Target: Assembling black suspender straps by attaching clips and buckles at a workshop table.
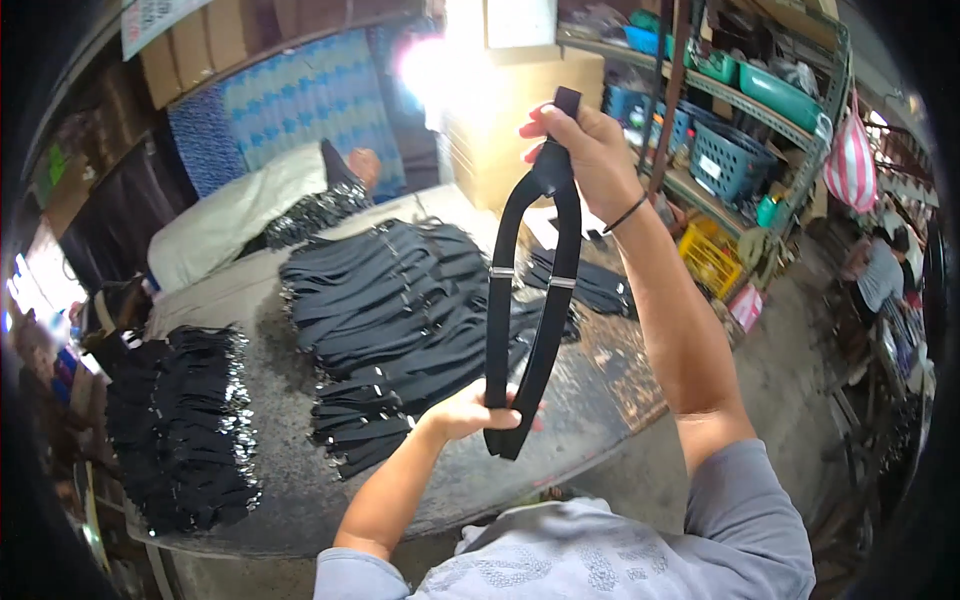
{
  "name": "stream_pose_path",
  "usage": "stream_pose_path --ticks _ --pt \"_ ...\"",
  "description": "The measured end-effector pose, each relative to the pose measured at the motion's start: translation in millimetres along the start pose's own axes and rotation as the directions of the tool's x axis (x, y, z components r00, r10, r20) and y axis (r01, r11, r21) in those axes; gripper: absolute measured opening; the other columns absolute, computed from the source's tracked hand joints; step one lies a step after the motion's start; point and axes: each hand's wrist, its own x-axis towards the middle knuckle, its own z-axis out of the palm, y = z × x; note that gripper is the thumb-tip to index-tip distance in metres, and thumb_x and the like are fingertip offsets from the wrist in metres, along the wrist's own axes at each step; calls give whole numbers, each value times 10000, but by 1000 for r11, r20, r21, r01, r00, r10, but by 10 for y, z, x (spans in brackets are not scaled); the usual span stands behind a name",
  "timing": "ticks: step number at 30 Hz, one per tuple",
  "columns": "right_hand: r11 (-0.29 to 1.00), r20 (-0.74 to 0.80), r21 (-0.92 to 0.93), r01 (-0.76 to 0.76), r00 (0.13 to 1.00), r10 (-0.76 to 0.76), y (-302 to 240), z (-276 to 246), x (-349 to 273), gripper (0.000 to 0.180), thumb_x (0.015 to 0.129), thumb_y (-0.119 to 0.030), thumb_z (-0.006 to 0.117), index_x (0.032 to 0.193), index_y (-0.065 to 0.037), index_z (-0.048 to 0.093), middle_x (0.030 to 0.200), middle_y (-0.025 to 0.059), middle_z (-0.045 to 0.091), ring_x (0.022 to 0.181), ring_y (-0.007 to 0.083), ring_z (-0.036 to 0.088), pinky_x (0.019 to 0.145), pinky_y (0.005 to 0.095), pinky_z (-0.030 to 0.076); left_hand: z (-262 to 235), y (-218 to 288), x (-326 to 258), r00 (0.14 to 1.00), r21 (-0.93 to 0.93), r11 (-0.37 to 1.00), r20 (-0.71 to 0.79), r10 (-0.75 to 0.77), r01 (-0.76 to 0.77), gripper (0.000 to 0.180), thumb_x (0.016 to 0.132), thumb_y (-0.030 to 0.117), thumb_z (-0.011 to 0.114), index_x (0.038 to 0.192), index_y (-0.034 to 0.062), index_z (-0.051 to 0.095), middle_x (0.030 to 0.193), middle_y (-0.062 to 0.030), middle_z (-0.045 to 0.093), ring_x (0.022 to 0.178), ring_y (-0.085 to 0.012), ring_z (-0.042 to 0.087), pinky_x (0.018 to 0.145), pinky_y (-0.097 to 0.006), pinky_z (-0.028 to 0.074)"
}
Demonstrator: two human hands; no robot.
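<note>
Stretched upright in front of me is a pair of black suspenders with silver slides on its two straps. My right hand grips the upper end, just by the joined back piece, with a short strap end sticking up past the fingers. Lower down, my left hand is closed around both straps near their bottom ends. Behind the held pair, a wide pile of black suspenders with metal clips lies on the dark table. Another stack of black suspenders lies at the table's left.
A pale sack spilling clipped straps lies at the back. A cardboard box stands behind my right hand. Shelves at right hold a blue basket and a green basin; a yellow crate sits below. People are at far right.
</note>
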Motion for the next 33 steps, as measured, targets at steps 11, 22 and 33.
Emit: stream_pose_path --ticks 11,22,33 --pt "751 -460 78 -655 645 610 1797 -1958 -2532 223 957 -285 609 1043 -83 646 943 34 687 672 112 604 556 276 515 -629 -1026 -895 784 5 816 -283 -553 577 175 891 152 677 981 2 660 815 -68 693 749 -161 673 725 -297 517" --pt "647 -548 227 -728 453 703 2486 -2156 -3356 225 939 -275 641 1008 -61 657 901 27 669 673 100 597 577 254 511 476 -2111 250 894 892 258 -419 157 372 683 734 386 773 1287 72 526 1285 -178 510 1200 -354 472 983 -479 375" --pt "533 -617 168 -830 333 713 2949 -2603 -3610 178 903 -220 689 1028 -94 677 764 -41 587 569 49 499 451 205 445 389 -2177 -266 918 908 152 -396 5 390 445 783 457 718 1009 81 636 1258 -127 547 1285 -327 439 1073 -614 254"
